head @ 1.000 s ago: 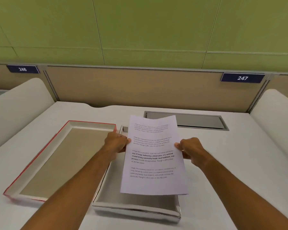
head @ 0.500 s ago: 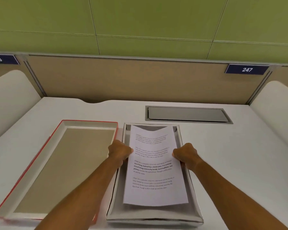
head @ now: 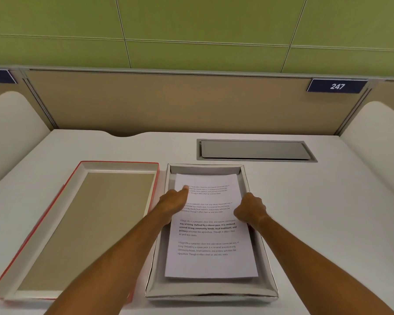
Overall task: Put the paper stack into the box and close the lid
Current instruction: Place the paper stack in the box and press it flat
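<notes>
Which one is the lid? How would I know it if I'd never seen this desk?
Find the white desk below the sign reading 247. Two shallow trays lie side by side on it, and the lid is the left one. It has a red outer edge and holds nothing, while the grey box beside it holds the printed paper stack.

— What sort of place is this?

— An office or study hall, set out in numbered desk bays. The white laminate desk [head: 328, 201] is the anchor: behind it stands a tan partition panel [head: 168, 101] carrying a dark blue plate reading 247 [head: 337, 86].

— Anything else?

— A grey metal cable hatch [head: 255, 150] is sunk into the desk's far side, and rounded white side dividers [head: 11, 123] flank it.
</notes>
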### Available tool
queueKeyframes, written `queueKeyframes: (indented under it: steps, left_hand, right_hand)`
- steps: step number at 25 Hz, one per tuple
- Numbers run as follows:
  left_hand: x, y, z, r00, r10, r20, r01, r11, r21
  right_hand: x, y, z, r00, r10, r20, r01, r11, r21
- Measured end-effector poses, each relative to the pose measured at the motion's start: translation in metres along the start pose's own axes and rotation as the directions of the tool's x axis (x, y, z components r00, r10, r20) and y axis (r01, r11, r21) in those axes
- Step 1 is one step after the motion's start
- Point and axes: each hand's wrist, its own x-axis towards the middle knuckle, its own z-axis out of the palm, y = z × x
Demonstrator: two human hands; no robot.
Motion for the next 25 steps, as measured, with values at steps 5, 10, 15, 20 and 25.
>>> queueKeyframes:
  steps: [5,10,15,20,25]
  left_hand:
    - [0.001,0.012,-0.004,0.987,-0.030,0.156,0.053,0.988,-0.144]
    - [-0.026,0.012,-0.008,0.984,-0.084,0.158,0.121,0.962,-0.246]
    - [-0.054,0.002,-0.003,0.980,-0.100,0.173,0.151,0.937,-0.314]
    - [-0.039,-0.014,-0.009,0.970,-0.154,0.186,0.204,0.937,-0.285]
    - [-0.027,-0.024,-0.016,0.963,-0.191,0.192,0.231,0.948,-0.218]
  right_hand:
    - [0.000,-0.011,0.001,0.996,0.042,0.079,-0.054,0.986,0.160]
    - [-0.009,-0.006,0.002,0.972,0.081,0.222,-0.163,0.909,0.383]
    - [-0.047,0.005,-0.009,0.950,0.044,0.310,-0.194,0.858,0.475]
    - [-0.074,0.000,-0.026,0.917,-0.003,0.400,-0.225,0.823,0.522]
    - [-0.066,0.003,-0.024,0.906,-0.024,0.423,-0.236,0.799,0.552]
